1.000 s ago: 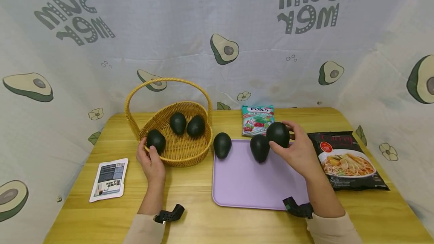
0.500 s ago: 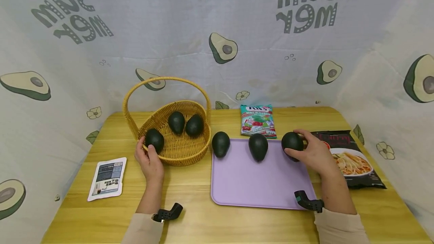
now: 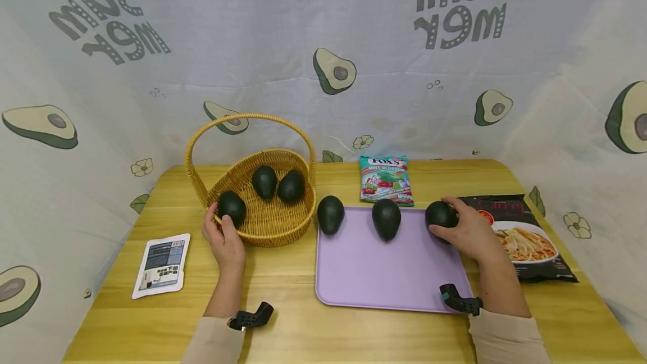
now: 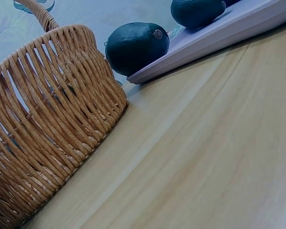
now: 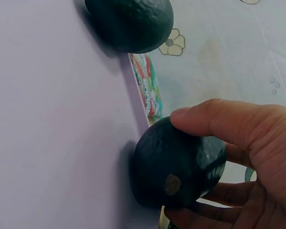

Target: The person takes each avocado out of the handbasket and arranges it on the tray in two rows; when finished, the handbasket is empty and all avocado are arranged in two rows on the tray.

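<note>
At the right end of the lilac tray (image 3: 374, 274), my right hand (image 3: 472, 232) holds a dark green avocado (image 3: 438, 215). In the right wrist view, the thumb lies over one side of that avocado (image 5: 174, 167) and curled fingers lie behind it. Two more avocados, a middle one (image 3: 386, 219) and a left one (image 3: 331, 215), line the tray's back edge. My left hand (image 3: 224, 246) grips the front-left rim of the yellow wicker basket (image 3: 275, 237), close against an avocado (image 3: 232, 209) inside. Deeper in the basket lie two others. The left wrist view shows only the basket's outer wall (image 4: 52, 119), not the hand.
A mint candy bag (image 3: 386, 180) lies behind the tray. Right of the tray is a black noodle packet (image 3: 531, 240), partly behind the right hand. A white packet (image 3: 162, 265) lies at the left. The basket's tall handle (image 3: 250, 117) arches upward. A printed curtain hangs behind the table.
My right hand has carried its avocado rightward and down, from beside the middle avocado to the tray's right end. My left hand stays at the basket's rim.
</note>
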A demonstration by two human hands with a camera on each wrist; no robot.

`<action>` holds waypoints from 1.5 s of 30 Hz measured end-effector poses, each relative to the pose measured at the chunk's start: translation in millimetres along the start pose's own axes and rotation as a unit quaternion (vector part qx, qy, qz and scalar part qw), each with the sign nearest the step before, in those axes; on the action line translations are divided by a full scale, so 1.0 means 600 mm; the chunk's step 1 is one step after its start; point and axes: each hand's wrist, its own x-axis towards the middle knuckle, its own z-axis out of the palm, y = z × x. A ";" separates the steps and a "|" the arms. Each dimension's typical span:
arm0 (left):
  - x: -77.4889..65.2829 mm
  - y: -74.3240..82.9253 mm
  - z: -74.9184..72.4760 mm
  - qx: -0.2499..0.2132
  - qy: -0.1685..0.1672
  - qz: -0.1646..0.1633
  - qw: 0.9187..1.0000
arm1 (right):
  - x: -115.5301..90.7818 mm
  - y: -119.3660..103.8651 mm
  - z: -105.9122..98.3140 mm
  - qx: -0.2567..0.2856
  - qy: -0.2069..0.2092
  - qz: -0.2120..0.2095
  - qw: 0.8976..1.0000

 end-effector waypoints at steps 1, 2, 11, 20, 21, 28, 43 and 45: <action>0.000 0.000 0.000 -0.001 0.001 0.000 1.000 | 0.000 0.000 0.001 0.001 0.001 0.000 1.000; 0.000 0.000 0.000 -0.002 0.001 0.000 1.000 | 0.001 0.000 0.001 0.002 0.002 -0.001 1.000; 0.000 -0.002 0.000 -0.001 0.001 0.003 1.000 | 0.005 -0.003 0.006 0.008 0.000 0.011 1.000; -0.001 -0.003 -0.003 0.001 -0.002 0.000 1.000 | 0.005 -0.005 0.005 0.014 -0.011 0.025 1.000; -0.001 -0.003 -0.003 0.002 -0.003 0.001 1.000 | 0.005 -0.005 0.006 0.014 -0.011 0.026 0.999; -0.004 0.000 -0.003 -0.001 -0.001 0.006 1.000 | 0.005 -0.007 0.006 0.012 -0.010 0.033 0.999; -0.003 -0.001 -0.002 -0.002 -0.001 0.003 1.000 | -0.013 -0.024 -0.009 0.021 0.079 -0.003 0.997; -0.002 -0.002 -0.001 -0.001 0.001 0.002 1.000 | -0.019 -0.033 -0.011 0.022 0.099 -0.010 0.995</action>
